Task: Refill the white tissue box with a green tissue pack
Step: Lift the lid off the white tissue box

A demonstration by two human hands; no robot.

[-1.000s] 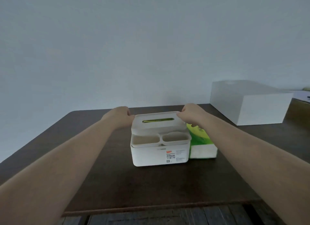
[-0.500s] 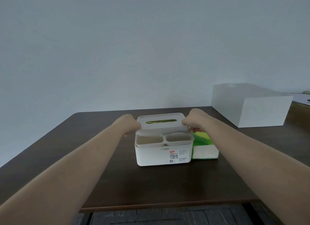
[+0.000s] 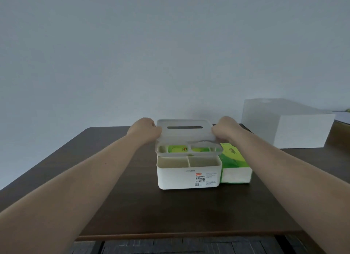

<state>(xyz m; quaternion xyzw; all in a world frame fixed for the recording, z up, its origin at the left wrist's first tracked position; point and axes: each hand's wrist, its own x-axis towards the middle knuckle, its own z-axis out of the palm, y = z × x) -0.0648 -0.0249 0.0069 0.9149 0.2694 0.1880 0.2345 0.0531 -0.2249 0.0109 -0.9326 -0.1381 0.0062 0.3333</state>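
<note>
The person holds the tissue box lid (image 3: 184, 135) by its two short ends, the left hand (image 3: 146, 129) closed on the left end and the right hand (image 3: 225, 129) closed on the right end, so the lid hangs level above the white tissue box (image 3: 189, 173) instead of tipping. Gripping both ends appears deliberate: the lid spans the box's full width, and an even hold lets it clear the walls without catching. It hangs just over the box's far half, apart from the rim, with its dispensing slot (image 3: 185, 127) facing up.

Under the raised lid some green packaging (image 3: 178, 149) shows inside the rear compartment; whether it is a spent wrapper or a partly used pack cannot be told. The two small front compartments look bare.

The green tissue pack (image 3: 233, 164) lies on the table (image 3: 132, 206) touching the box's right wall, near the middle of the tabletop and well back from the near edge, probably placed there so the right hand can reach it without stretching. A large white carton (image 3: 295, 128) occupies the far right corner, well apart.

The step in hand looks like opening the box; the lid probably needs setting down before the pack goes in.
</note>
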